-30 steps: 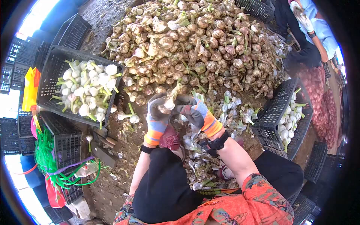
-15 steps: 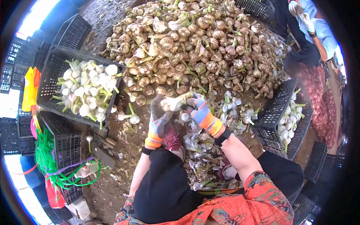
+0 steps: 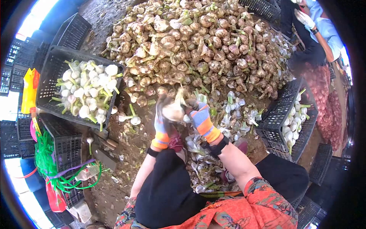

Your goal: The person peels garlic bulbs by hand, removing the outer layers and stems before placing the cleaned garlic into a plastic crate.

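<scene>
Between my two gloved hands is a garlic bulb (image 3: 173,111), blurred by motion, its dry outer skin and stalk rising at the top. My left hand (image 3: 161,124) grips the bulb from its left side. On the other side, the bent fingers of my right hand (image 3: 202,119) close on the bulb's loose skin; its fingertips are partly blurred. Just beyond lies a large pile of unpeeled garlic (image 3: 213,49) with soil on it. Peeled-off garlic skins (image 3: 198,152) litter the ground below my hands.
A black crate (image 3: 45,91) of cleaned white garlic stands at left, with a few loose bulbs (image 3: 134,120) beside it. Another crate (image 3: 268,131) with garlic tilts at right. Green netting (image 3: 45,152) hangs at far left. A co-worker's gloved hand (image 3: 305,19) shows at upper right, above red mesh sacks (image 3: 318,103).
The garlic bulb has turned from lying sideways to stalk-up between my hands. My right hand has come slightly left and down. The co-worker's hands have moved apart.
</scene>
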Tool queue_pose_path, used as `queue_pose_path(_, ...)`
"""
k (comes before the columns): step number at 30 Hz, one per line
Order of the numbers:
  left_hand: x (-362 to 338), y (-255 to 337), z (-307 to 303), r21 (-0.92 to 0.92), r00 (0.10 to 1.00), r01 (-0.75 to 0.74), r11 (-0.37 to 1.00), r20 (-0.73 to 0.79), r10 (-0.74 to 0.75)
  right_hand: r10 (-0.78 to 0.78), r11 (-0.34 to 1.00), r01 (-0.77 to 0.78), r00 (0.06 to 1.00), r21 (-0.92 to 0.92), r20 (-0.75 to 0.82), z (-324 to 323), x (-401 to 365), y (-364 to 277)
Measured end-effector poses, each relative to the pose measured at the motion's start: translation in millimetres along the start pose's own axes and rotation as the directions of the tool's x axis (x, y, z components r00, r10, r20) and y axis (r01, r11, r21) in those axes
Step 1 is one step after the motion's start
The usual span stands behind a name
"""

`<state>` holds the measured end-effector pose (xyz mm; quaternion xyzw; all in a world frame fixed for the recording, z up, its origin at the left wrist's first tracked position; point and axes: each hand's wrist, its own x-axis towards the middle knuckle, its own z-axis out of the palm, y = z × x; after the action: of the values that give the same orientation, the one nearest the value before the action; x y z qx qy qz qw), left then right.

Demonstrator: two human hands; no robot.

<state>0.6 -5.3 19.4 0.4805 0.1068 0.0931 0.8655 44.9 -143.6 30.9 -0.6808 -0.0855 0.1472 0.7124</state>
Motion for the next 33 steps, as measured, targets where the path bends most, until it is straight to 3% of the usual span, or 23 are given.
queue_pose_path(2, -6, 22, 25, -0.035, 0.987, -0.044, 0.998, -0.154, 0.038, -0.051, 0.997, 0.062, 0.973, 0.043, -0.223, 4, 2, 8)
queue_pose_path(3, -10, 36, 27, -0.222, 0.99, 0.086, 0.971, -0.087, -0.108, 0.083, 0.969, -0.019, 0.964, 0.245, -0.254, 2, -1, -2)
queue_pose_path(4, -9, 32, 30, -0.222, 0.99, 0.086, 0.971, -0.088, -0.107, 0.083, 0.969, -0.019, 0.964, 0.245, -0.254, 3, -3, -8)
queue_pose_path(6, -5, 9, 32, 0.232, 0.999, -0.053, 0.971, 0.002, 0.054, 0.134, 0.99, -0.142, 0.97, -0.027, -0.201, 5, -8, -12)
queue_pose_path(7, 0, -17, 7, 0.317, 0.975, -0.221, 0.922, 0.071, 0.21, -0.075, 0.993, 0.09, 0.983, 0.081, -0.168, 8, -5, 24)
queue_pose_path(8, -1, -13, 11, 0.322, 0.976, -0.217, 0.922, 0.039, 0.216, -0.077, 0.992, 0.092, 0.983, 0.084, -0.169, 9, -6, 7)
queue_pose_path(10, 1, -12, 5, 0.391, 0.96, -0.276, 0.878, 0.07, 0.271, 0.191, 0.945, -0.183, 0.982, 0.27, -0.004, 0, -11, -25)
queue_pose_path(11, -3, -1, 15, 0.387, 0.961, -0.274, 0.88, 0.07, 0.269, 0.084, 0.989, -0.092, 0.994, 0.118, 0.072, -6, -1, -8)
queue_pose_path(13, -14, 22, 31, 0.006, 0.989, 0.107, 0.994, -0.1, -0.106, 0.154, 0.977, -0.165, 0.984, 0.135, 0.089, -15, -1, -6)
queue_pose_path(14, -13, 13, 18, 0.006, 0.989, 0.109, 0.994, -0.101, -0.107, 0.223, 0.96, -0.238, 0.968, 0.151, 0.112, -15, -1, -14)
queue_pose_path(16, -6, -10, -15, 0.3, 0.993, -0.046, 0.953, -0.089, 0.076, 0.134, 0.966, -0.165, 0.978, 0.198, 0.158, -21, 4, 3)
queue_pose_path(17, -3, -7, -5, 0.214, 0.972, -0.196, 0.957, -0.084, 0.218, -0.041, 0.993, 0.016, 0.977, 0.116, 0.209, -19, 9, 11)
queue_pose_path(18, -3, -7, -3, 0.213, 0.972, -0.196, 0.957, -0.085, 0.218, -0.205, 0.979, 0.201, 0.941, 0.044, 0.27, -19, 11, 18)
queue_pose_path(19, -2, -7, -2, 0.431, 0.93, -0.331, 0.839, -0.003, 0.368, -0.144, 0.964, 0.103, 0.977, 0.246, 0.158, -7, 3, 6)
queue_pose_path(20, -1, -6, 1, 0.61, 0.866, -0.448, 0.654, 0.114, 0.487, -0.146, 0.964, 0.105, 0.977, 0.244, 0.155, 0, 4, 5)
queue_pose_path(22, -4, -5, 11, 0.549, 0.872, -0.439, 0.711, 0.07, 0.485, 0.279, 0.875, -0.182, 0.947, 0.448, -0.161, 10, 2, 3)
queue_pose_path(23, -4, -1, 14, 0.632, 0.845, -0.475, 0.612, 0.134, 0.517, 0.289, 0.724, -0.148, 0.952, 0.674, -0.101, 9, -2, 0)
queue_pose_path(26, -1, 10, 18, 0.715, 0.798, -0.515, 0.473, 0.199, 0.569, 0.204, 0.909, -0.083, 0.944, 0.409, -0.261, 18, -10, -7)
queue_pose_path(28, -2, 9, 17, 0.604, 0.871, -0.458, 0.653, 0.158, 0.465, 0.139, 0.911, -0.043, 0.968, 0.41, -0.207, 6, -10, 10)
queue_pose_path(29, -1, 11, 14, 0.396, 0.929, -0.368, 0.841, 0.114, 0.352, 0.153, 0.862, -0.054, 0.976, 0.504, -0.157, 1, -10, 11)
queue_pose_path(30, -2, 12, 12, 0.394, 0.929, -0.367, 0.843, 0.113, 0.352, 0.16, 0.803, -0.068, 0.982, 0.592, -0.104, -3, -8, 13)
queue_pose_path(32, -8, 34, 23, -0.103, 0.989, 0.141, 0.985, 0.047, -0.137, 0.132, 0.865, -0.116, 0.991, 0.489, 0.002, -10, -3, 8)
queue_pose_path(33, -9, 28, 14, -0.111, 0.982, 0.176, 0.978, 0.082, -0.168, 0.144, 0.829, -0.156, 0.987, 0.537, 0.065, -13, -3, 6)
